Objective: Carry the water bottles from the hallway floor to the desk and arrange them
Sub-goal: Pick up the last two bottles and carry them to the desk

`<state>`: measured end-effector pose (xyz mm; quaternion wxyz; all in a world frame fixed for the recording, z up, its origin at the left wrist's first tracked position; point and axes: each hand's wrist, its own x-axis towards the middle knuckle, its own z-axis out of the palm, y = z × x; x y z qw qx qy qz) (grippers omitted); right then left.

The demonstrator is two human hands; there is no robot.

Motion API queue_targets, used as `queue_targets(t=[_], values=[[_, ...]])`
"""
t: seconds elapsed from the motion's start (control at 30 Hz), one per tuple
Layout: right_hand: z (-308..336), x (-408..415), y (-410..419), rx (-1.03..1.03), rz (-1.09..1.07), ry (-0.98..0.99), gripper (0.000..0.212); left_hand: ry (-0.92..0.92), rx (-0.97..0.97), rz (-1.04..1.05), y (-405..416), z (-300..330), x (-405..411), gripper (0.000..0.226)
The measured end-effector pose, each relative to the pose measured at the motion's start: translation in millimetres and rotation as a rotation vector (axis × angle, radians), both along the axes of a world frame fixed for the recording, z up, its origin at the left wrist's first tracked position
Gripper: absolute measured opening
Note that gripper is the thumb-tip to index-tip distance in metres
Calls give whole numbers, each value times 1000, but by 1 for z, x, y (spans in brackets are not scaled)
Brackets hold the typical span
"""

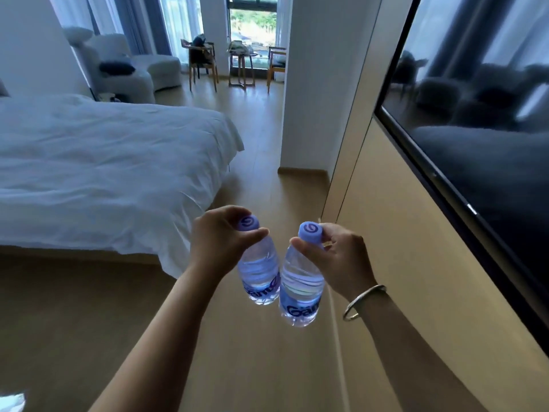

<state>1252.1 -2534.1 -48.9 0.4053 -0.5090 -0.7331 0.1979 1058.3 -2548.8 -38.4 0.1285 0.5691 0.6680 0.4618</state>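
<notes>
Two clear water bottles with pale purple caps hang side by side above the wooden floor, touching at their bodies. My left hand [221, 237] pinches the left bottle [260, 275] by its neck, just under the cap. My right hand [335, 257], with a silver bangle on the wrist, pinches the right bottle [301, 289] by its cap. Both bottles hang upright and look full, with purple printed labels low on their bodies.
A bed with white bedding [104, 173] fills the left side. A wall-mounted dark screen [475, 129] runs along the right wall. A white pillar [309, 99] stands ahead. Beyond it, wooden chairs [203, 62] and a small table [242, 66] stand by the window; a white sofa [127, 63] sits far left.
</notes>
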Motion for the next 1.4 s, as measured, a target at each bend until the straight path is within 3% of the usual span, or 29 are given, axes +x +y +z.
queue_targets(t=[0.27,0.5,0.63,0.77,1.03,1.4], values=[[-9,-56,127,21,64,23,41,44,-10,28,112,-7,-60,28],[1,-130,250,39,47,108,60,82,-9,-8,243,7,-128,31],[5,-162,309,36,11,155,54,109,-14,-15,306,6,-156,30],[0,-181,363,30,-33,138,36,106,3,20,359,-2,-178,29],[-21,-199,478,-23,-24,173,34,162,-52,-6,472,-20,-193,29],[-2,-208,721,36,124,90,38,225,-40,154,695,-9,-186,32]])
